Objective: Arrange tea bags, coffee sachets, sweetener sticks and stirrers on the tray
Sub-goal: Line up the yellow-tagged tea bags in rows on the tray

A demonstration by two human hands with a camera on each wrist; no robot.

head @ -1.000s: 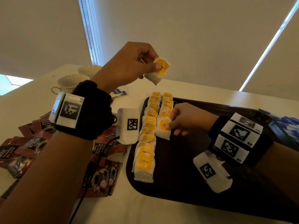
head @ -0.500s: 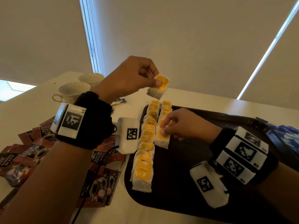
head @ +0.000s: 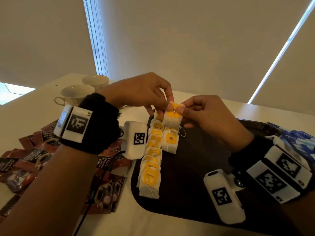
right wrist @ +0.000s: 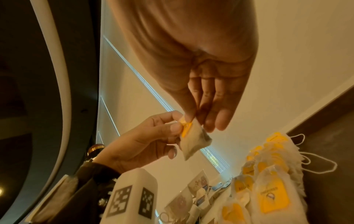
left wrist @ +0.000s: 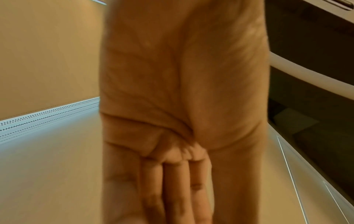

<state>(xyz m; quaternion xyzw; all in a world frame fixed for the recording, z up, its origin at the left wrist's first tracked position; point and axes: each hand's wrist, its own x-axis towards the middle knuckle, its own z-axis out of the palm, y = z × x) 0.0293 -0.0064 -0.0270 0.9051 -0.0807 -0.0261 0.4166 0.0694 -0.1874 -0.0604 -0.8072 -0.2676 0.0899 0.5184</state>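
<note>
A white tea bag (head: 172, 119) with a yellow tag hangs over the far end of the dark brown tray (head: 196, 181). My left hand (head: 166, 108) pinches its top from the left and my right hand (head: 181, 109) pinches it from the right. The right wrist view shows the same tea bag (right wrist: 193, 142) between both hands' fingertips. On the tray's left side lie a long row of tea bags (head: 151, 160) and a shorter second row (head: 170, 140) beside it. The left wrist view shows only my blurred palm and fingers (left wrist: 178, 181).
Brown coffee sachets (head: 34, 155) lie scattered on the white table left of the tray. Two white cups (head: 76, 94) stand at the back left. Blue sachets (head: 296, 140) lie past the tray's right edge. A loose tea bag string (head: 182, 132) trails onto the tray.
My left hand brought the tea bag down and right, over the tray's far end. My right hand left the second row's front bag, rose and took hold of the held tea bag.
</note>
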